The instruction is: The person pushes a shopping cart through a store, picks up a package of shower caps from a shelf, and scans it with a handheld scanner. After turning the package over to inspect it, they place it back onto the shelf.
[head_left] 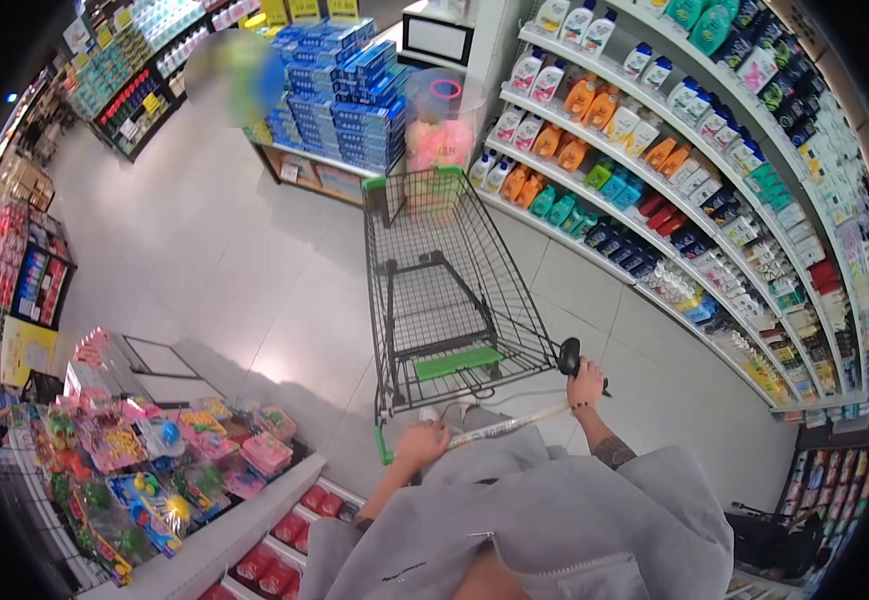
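I stand behind an empty wire shopping cart [435,290] with green trim. My left hand [421,443] is closed around the left end of the cart's handle bar [500,427]. At the bar's right end my right hand [586,382] grips the bar together with a black handheld scanner [570,355] that sticks up from my fist. My grey sleeves and hooded top fill the bottom of the view.
Curved shelves of bottles [655,150] line the right side. A stack of blue boxes [340,90] stands ahead of the cart, with a clear bin of pink items [440,135] beside it. A display of packaged toys [145,460] is at my left. A blurred person [235,75] is far ahead.
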`<state>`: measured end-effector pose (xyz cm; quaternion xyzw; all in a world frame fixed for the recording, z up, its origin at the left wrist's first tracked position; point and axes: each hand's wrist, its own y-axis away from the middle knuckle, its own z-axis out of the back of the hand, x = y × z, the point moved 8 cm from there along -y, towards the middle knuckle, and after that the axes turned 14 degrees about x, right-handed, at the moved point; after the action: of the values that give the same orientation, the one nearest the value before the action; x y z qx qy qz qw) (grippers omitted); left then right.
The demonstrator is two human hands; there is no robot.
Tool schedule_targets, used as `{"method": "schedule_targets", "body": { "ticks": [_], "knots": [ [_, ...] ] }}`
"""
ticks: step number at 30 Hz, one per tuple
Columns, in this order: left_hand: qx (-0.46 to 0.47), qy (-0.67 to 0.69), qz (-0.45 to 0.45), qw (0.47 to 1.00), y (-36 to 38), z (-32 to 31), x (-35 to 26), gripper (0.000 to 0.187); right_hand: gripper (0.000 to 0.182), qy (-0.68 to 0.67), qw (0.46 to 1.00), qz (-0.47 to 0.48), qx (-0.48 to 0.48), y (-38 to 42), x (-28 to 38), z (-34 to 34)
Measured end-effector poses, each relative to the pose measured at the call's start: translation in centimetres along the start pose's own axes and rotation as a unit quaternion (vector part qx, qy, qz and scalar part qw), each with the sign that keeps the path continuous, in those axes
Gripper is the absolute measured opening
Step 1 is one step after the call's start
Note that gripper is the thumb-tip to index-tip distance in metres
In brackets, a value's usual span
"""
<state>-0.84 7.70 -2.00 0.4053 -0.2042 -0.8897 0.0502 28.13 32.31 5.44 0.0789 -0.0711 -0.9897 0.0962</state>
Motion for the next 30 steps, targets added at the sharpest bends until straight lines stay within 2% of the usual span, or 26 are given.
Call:
{"method": "schedule_targets", "body": {
  "ticks": [2,3,5,11,13,14,16,21,23,26,27,29,30],
  "knots": [
    [-0.001,-0.016,-0.025,1.0,-0.9,0.6,0.5,0.034,0.046,-0.017,1.0,-0.011,-0.024,0.6,-0.3,-0.9],
    [0.003,-0.013,-0.033,0.999,1.0,-0.6,-1.2,0.034,0.046,-0.014,0.999,-0.03,-0.018,3.8,-2.8,-0.2],
    [0.0,-0.032,-0.068,0.997,-0.5,-0.6,-1.9,0.033,0.046,-0.021,0.998,-0.052,-0.038,4.3,-4.6,0.2],
    [0.035,-0.057,-0.117,0.991,-2.0,0.0,-2.7,0.035,0.048,-0.064,0.986,-0.151,-0.015,8.5,-8.5,-1.9],
    [0.056,-0.057,-0.135,0.988,-3.2,-0.5,-3.1,0.035,0.047,-0.1,0.973,-0.21,0.013,9.5,-10.3,-2.6],
    [0.052,-0.059,-0.132,0.988,-3.7,-0.4,-2.9,0.035,0.047,-0.102,0.973,-0.206,0.012,9.9,-10.5,-2.7],
    [0.059,-0.061,-0.172,0.981,-4.7,-0.6,-3.4,0.036,0.047,-0.155,0.956,-0.247,0.014,11.2,-12.0,-3.3],
    [0.072,-0.107,-0.189,0.973,-7.2,1.3,-6.0,0.034,0.048,-0.211,0.946,-0.247,-0.024,12.9,-14.7,-4.9],
    [0.068,-0.129,-0.197,0.969,-8.5,1.6,-6.5,0.033,0.047,-0.237,0.931,-0.275,-0.045,13.9,-15.4,-5.0],
    [-0.061,-0.185,-0.224,0.955,-9.2,3.5,-8.6,0.025,0.047,-0.27,0.918,-0.29,-0.034,14.3,-16.2,-5.6],
    [-0.057,-0.19,-0.23,0.953,-9.5,3.2,-9.3,0.025,0.047,-0.274,0.914,-0.296,-0.036,14.6,-16.5,-5.7],
    [-0.129,-0.183,-0.203,0.953,-9.6,3.7,-10.0,0.021,0.048,-0.289,0.915,-0.271,-0.071,14.7,-16.8,-6.0],
    [-0.133,-0.173,-0.206,0.954,-9.3,3.7,-10.8,0.022,0.049,-0.301,0.909,-0.279,-0.067,14.8,-17.0,-6.2]
  ]
}}
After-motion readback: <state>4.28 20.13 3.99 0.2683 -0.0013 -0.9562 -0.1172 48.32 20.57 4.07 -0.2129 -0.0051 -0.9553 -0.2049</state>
